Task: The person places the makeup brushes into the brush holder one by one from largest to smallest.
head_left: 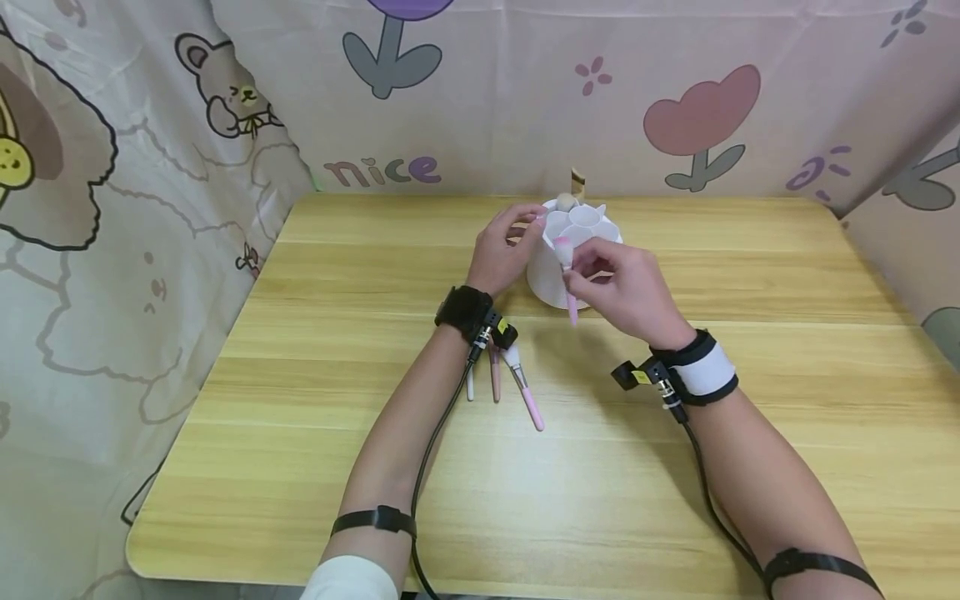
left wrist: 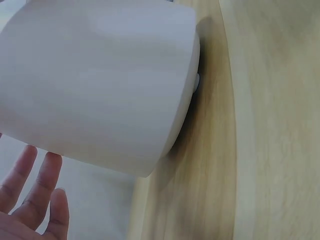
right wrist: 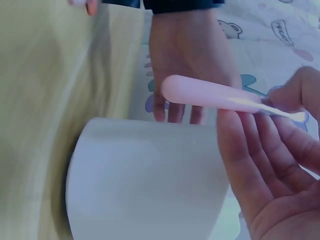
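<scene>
A white brush holder (head_left: 551, 279) with round compartments stands toward the back of the table. At its left side, my left hand (head_left: 506, 250) holds the rim with curved fingers and thumb; in the left wrist view, fingertips (left wrist: 52, 162) meet the holder's wall (left wrist: 100, 85). My right hand (head_left: 630, 283) pinches a makeup brush (head_left: 572, 308) in front of the holder, its pink-and-white bristles up and pink handle down. The right wrist view shows the pink handle (right wrist: 205, 92) between thumb and fingers. A pale round-topped item (head_left: 566, 202) and a gold-coloured piece (head_left: 577, 183) show at the holder's back.
Several brushes lie on the wooden table (head_left: 300, 400) near my left wrist: a pink-handled one (head_left: 531, 404), a brownish-pink one (head_left: 495, 379) and a white one (head_left: 470, 385). A printed curtain (head_left: 510, 100) borders the table's back. Camera cables run along both forearms.
</scene>
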Demonstrator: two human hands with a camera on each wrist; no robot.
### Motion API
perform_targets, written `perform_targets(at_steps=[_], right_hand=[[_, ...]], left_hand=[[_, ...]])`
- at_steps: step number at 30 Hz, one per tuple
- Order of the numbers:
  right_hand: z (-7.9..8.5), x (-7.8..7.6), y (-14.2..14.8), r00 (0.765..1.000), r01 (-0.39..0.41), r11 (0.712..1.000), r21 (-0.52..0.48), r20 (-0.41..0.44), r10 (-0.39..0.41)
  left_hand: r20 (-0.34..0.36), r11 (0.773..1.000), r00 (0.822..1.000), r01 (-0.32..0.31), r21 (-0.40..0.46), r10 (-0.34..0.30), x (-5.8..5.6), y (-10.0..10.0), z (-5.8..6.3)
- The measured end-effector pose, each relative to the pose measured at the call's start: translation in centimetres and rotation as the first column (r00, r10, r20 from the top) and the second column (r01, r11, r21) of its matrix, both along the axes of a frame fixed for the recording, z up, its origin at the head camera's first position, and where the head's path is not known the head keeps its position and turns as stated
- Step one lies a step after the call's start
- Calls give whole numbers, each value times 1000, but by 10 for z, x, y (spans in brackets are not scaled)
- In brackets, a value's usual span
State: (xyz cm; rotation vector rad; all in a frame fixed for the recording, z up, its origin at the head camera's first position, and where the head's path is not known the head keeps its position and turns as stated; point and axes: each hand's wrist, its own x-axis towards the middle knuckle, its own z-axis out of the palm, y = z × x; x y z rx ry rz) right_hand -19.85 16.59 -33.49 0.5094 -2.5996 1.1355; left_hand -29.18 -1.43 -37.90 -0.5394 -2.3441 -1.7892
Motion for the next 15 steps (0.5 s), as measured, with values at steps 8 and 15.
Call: perform_targets(at_steps=[8,15], right_hand=[[6,-1,4,993,99,975,-200,-43,-110],[9,-3,6,984,126,934,-334,-76,-160]], left_hand=[[4,1000,1000,-7,-12,7,-1,0,0],[-6,1000,1000,-6,-19,6,-1,1,0]])
